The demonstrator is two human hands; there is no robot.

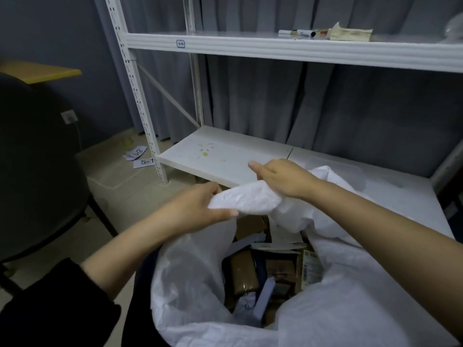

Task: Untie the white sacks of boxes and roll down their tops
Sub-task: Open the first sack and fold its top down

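The left hand (198, 209) and right hand (283, 177) each grip one end of a bunched fold of the sack (350, 284) top, held between them. Below both hands the sack stands open, with boxes (265, 274) inside. Beyond the hands is a white shelf (225, 156); left of the left hand, a dark chair (37, 171).

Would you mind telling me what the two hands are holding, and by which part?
Both the left hand and the right hand grip the white sack by a bunched fold of its top edge.
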